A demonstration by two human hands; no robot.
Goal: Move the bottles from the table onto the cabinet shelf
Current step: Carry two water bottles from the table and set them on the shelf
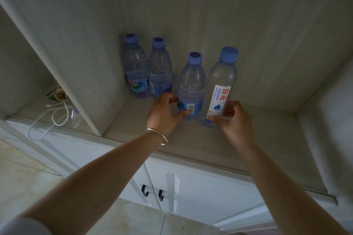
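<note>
Already four bottles stand on the cabinet shelf [248, 139]: from here I see my left hand [164, 114] gripping the short bottle [191, 86], my right hand [235, 120] pinching the tall bottle [221, 84] at its three o'clock, the desk out of view.

The view is dim and bluish, soft all over. Brighter light seems to come from about 4 o'clock, leaving the cabinet [80, 25] recess at 11 o'clock shadowed. Straight edges bow toward the corners; fine detail is smeared.
</note>
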